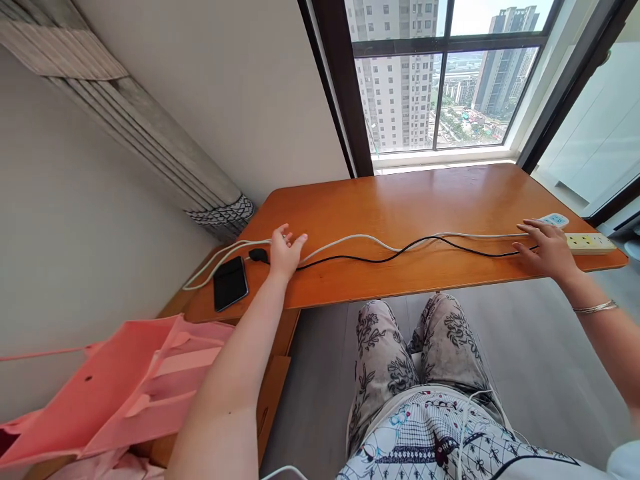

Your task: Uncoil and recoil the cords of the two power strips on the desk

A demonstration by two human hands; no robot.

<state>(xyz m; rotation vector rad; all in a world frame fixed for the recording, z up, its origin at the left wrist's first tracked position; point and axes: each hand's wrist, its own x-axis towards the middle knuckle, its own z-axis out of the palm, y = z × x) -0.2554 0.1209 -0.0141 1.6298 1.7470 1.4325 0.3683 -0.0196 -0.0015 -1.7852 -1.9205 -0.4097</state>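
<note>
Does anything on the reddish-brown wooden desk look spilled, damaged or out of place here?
Nothing on the reddish-brown wooden desk looks spilled or damaged. Only mildly untidy: between the left hand and right hand, the thin black cable crosses the thin white cable instead of running neatly alongside.
</note>
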